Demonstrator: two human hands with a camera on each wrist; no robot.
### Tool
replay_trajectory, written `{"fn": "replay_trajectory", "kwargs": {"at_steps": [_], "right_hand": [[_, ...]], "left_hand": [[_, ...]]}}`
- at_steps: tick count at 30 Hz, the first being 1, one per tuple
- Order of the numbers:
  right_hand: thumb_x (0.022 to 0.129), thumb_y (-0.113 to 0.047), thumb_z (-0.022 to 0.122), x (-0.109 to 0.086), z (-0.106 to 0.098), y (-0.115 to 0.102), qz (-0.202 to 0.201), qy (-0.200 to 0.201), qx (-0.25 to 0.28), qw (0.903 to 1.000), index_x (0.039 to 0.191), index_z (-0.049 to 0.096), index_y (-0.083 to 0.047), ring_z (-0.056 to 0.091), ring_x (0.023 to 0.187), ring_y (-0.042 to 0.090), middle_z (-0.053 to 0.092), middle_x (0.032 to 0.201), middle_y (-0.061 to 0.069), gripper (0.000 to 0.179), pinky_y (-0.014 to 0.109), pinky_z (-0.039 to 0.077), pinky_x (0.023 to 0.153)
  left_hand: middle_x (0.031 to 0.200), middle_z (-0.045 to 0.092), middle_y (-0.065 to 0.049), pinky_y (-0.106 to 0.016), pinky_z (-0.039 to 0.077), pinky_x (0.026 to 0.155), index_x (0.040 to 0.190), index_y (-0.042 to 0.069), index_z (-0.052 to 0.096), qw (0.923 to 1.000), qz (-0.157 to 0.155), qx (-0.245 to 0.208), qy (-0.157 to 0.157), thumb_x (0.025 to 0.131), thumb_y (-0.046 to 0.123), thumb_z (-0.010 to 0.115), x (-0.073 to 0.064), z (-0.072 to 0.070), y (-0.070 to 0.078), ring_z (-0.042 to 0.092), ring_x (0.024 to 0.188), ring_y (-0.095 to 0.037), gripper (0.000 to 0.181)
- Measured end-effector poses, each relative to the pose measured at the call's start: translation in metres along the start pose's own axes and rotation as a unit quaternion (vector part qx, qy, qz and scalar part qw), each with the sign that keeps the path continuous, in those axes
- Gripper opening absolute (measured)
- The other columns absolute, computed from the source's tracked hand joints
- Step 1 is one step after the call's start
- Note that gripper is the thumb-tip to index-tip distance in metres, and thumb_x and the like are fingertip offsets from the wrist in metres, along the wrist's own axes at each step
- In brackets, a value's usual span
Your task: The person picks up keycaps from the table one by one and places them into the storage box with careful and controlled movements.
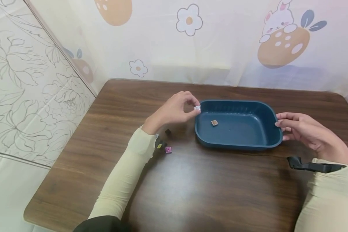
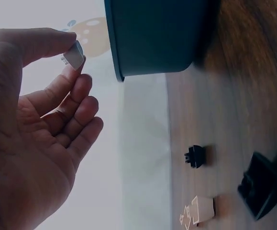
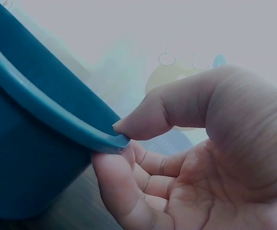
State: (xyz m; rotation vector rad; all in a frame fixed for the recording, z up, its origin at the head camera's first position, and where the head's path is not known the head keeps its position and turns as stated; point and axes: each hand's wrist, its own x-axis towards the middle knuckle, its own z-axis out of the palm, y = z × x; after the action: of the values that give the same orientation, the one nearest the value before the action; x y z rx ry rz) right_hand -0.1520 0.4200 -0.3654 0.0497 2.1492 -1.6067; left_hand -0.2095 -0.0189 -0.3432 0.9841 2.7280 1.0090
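My left hand [image 1: 178,108] pinches a small white square piece [image 1: 197,108] between thumb and forefinger, right at the left rim of a blue plastic basin [image 1: 240,133]. In the left wrist view, short prongs stick out from one side of this white piece [image 2: 74,56]. The other left fingers curl loosely below. My right hand [image 1: 310,132] pinches the basin's right rim, thumb inside and fingers outside, as the right wrist view also shows. Inside the basin lies a small brown patterned square piece [image 1: 214,122].
Left of the basin on the wooden table [image 1: 197,187] lie a purple square piece [image 1: 168,150], a yellow one [image 1: 159,146] and a black one [image 1: 168,131]. My left sleeve partly covers others there. A curtain with printed fruit [image 1: 188,58] hangs behind the table.
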Motion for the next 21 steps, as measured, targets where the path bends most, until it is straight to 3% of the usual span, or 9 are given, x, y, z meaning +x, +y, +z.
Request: {"fn": "replay_trajectory", "kwargs": {"at_steps": [8,21], "right_hand": [[0.110,-0.006,0.049,0.003,0.002,-0.003,0.005,0.000,-0.058,0.9983,0.108,0.065,-0.035,0.073,0.077,0.011,0.070,0.093,-0.009,0.034,0.029,0.064,0.070],[0.110,-0.004,0.047,0.000,0.002,-0.003,0.004,0.005,-0.049,0.9988,0.107,0.067,-0.033,0.073,0.077,0.011,0.071,0.091,-0.008,0.034,0.029,0.063,0.069]], "left_hand": [[0.111,0.067,0.004,-0.035,0.047,0.101,0.111,0.018,0.073,1.0000,0.009,-0.002,0.002,0.098,0.031,0.073,0.003,0.006,0.003,0.060,0.113,-0.024,0.018],[0.117,0.069,0.002,-0.032,0.051,0.092,0.111,0.017,0.074,0.9991,0.033,0.026,-0.011,0.098,0.033,0.072,0.013,0.017,0.014,0.056,0.108,-0.016,0.020]]}}
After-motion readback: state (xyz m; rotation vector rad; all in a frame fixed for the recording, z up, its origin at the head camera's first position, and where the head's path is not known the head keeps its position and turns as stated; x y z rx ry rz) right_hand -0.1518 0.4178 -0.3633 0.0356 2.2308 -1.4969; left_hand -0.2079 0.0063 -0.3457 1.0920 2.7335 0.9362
